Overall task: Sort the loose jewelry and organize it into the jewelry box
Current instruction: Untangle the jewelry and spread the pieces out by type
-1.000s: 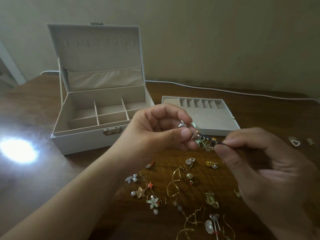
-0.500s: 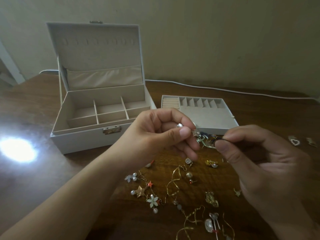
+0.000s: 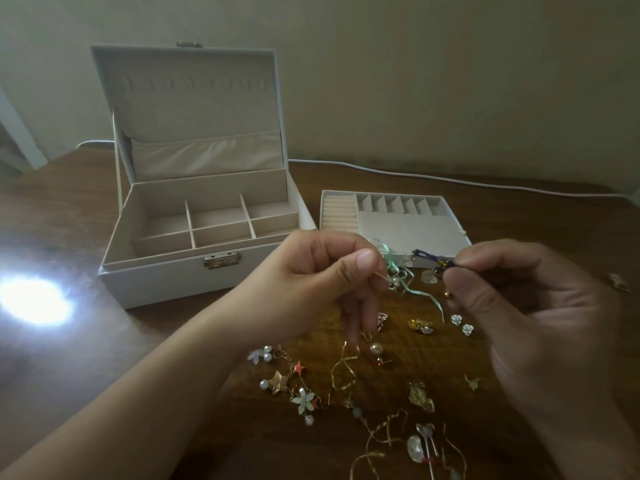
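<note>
My left hand (image 3: 322, 282) pinches a green ribbon earring (image 3: 401, 278) with a small pearl, its curled strands hanging down. My right hand (image 3: 540, 306) pinches a dark blue earring (image 3: 433, 259) just to its right. Both are held above the loose jewelry (image 3: 346, 375) scattered on the wooden table (image 3: 69, 358): stars, flowers, pearls and gold spirals. The white jewelry box (image 3: 166, 271) stands open at the back left, its beige compartments showing nothing inside.
The box's removable tray (image 3: 408, 233), with ring rolls and small slots, lies right of the box behind my hands. A white cable (image 3: 450, 180) runs along the wall. A bright glare spot (image 3: 33, 299) lies on the table's left. A small piece (image 3: 620, 282) sits far right.
The tangled earrings have come apart: the green ribbon one now hangs from my left hand, the dark blue one stays with my right, and my hands have drawn slightly apart.
</note>
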A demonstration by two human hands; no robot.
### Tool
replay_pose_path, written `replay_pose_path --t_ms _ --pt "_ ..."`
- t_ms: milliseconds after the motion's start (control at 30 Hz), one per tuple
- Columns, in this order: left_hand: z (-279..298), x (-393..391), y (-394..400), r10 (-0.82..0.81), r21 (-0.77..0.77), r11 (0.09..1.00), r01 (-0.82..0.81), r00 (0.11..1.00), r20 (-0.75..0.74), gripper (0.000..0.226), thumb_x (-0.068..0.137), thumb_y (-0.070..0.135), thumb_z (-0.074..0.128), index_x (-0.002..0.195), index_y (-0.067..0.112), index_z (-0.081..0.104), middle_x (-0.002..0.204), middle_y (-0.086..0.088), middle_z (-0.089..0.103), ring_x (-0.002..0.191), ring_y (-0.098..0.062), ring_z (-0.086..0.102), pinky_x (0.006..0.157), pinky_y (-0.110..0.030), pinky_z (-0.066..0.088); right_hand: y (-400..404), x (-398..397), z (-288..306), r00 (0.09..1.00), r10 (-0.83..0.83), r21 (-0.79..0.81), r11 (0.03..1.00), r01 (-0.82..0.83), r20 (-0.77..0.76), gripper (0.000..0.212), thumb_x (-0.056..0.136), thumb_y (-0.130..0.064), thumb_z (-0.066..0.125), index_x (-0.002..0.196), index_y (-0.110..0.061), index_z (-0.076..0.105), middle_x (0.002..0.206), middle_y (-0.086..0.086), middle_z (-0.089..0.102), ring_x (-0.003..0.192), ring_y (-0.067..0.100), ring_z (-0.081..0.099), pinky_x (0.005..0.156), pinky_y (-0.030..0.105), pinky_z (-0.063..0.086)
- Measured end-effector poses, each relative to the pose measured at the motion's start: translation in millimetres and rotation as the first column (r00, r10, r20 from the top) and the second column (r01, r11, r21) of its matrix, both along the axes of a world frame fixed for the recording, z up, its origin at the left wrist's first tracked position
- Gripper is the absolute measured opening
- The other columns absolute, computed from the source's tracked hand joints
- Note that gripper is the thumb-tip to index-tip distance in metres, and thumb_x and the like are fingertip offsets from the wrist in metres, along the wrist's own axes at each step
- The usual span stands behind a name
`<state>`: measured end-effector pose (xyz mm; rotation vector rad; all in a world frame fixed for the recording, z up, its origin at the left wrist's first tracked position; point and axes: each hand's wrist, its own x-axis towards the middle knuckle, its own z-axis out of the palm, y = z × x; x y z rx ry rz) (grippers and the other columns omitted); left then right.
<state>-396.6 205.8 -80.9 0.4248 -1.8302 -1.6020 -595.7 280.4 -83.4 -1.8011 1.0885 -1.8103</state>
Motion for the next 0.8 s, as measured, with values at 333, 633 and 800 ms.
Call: replay_pose_path --t_ms 333,633,800 --pt "-10 -1 -2 0.376 -0.446 0.873 -0.198 0.856 0.355 0.014 0.094 0.028 0.057 0.085 0.028 0.068 0.070 0.004 0.069 0.058 -0.011 0.066 0.051 -0.016 0.049 -11 -98 29 0.962 -0.027 0.176 0.984 -0.022 0.272 0.005 0.074 -0.022 0.070 0.074 -0.024 0.075 0.071 -0.003 0.066 0.056 0.010 0.055 0.053 0.020 0.048" --pt "-16 0 -3 0.417 -0.566 0.810 -0.154 0.829 0.372 0.020 0.095 0.021 0.056 0.100 0.040 0.060 0.080 0.020 0.070 0.068 0.002 0.068 0.056 -0.012 0.050 20 -210 -19 0.797 -0.553 0.540 0.605 0.585 -0.244 0.013 0.089 -0.013 0.068 0.080 -0.021 0.073 0.071 0.010 0.073 0.058 0.018 0.069 0.058 0.022 0.057" --pt "-20 -2 -4 0.434 -0.640 0.763 -0.092 0.806 0.402 0.017 0.095 0.025 0.055 0.095 0.041 0.062 0.080 0.021 0.068 0.059 0.005 0.064 0.049 -0.004 0.043 14 -223 -43 0.747 -0.586 0.640 0.452 0.622 -0.312 0.013 0.091 -0.005 0.064 0.088 -0.015 0.071 0.058 0.003 0.067 0.052 0.018 0.055 0.057 0.030 0.047"
